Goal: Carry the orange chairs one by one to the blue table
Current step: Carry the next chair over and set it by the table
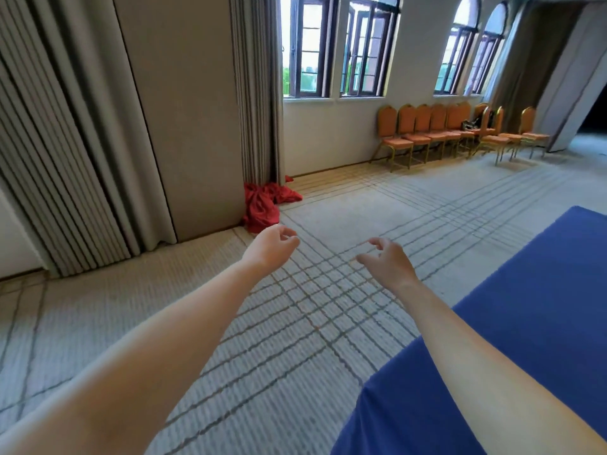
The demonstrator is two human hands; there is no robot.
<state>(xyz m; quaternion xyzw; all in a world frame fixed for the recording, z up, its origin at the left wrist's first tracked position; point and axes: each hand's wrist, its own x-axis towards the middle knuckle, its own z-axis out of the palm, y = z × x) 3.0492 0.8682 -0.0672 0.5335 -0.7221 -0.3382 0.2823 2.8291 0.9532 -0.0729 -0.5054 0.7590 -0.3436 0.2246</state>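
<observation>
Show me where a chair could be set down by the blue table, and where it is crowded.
Free: the carpet between the blue table and the curtained wall, under both empty hands, left and right. Crowded: the far wall under the windows, lined with orange chairs, and the corner holding the red cloth.

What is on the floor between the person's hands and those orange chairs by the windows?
In the head view, only bare patterned carpet lies between the left hand, right hand and the orange chairs.

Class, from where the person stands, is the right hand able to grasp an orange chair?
Probably not: the right hand hangs empty over carpet by the blue table; the orange chairs stand across the room.
</observation>
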